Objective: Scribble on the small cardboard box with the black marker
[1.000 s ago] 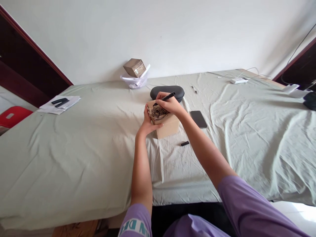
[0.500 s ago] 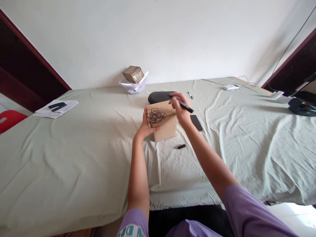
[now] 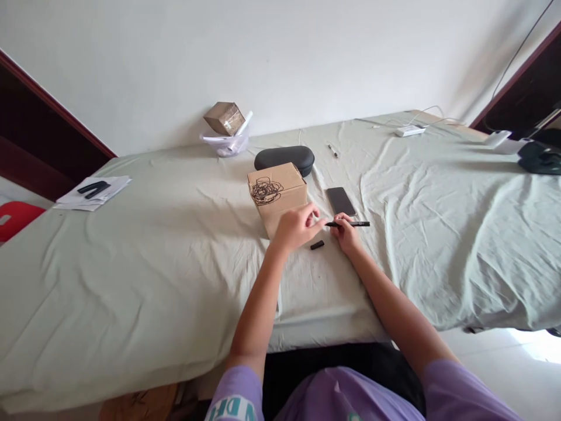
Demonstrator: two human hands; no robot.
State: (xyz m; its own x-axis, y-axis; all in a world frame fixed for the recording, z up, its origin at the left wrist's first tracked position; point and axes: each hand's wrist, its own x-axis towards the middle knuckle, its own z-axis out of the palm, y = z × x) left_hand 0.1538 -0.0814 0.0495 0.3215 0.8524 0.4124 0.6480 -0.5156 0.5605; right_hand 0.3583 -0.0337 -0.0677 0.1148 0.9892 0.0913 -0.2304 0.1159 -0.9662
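Marker (image 3: 360,224) uncapped, gripped by right hand (image 3: 346,235); its tip is just right of left hand (image 3: 297,227), loosely open. Cap (image 3: 317,245) lies near; scribbled cardboard box (image 3: 284,199) stands far-left.

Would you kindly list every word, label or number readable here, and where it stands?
"D", in teal on the left sleeve; neighbouring letters unclear.
Black marker: pale print, too small to read.
Scribble on the cardboard box: no readable word.
Shirt front: teal mark, cut off, unreadable.
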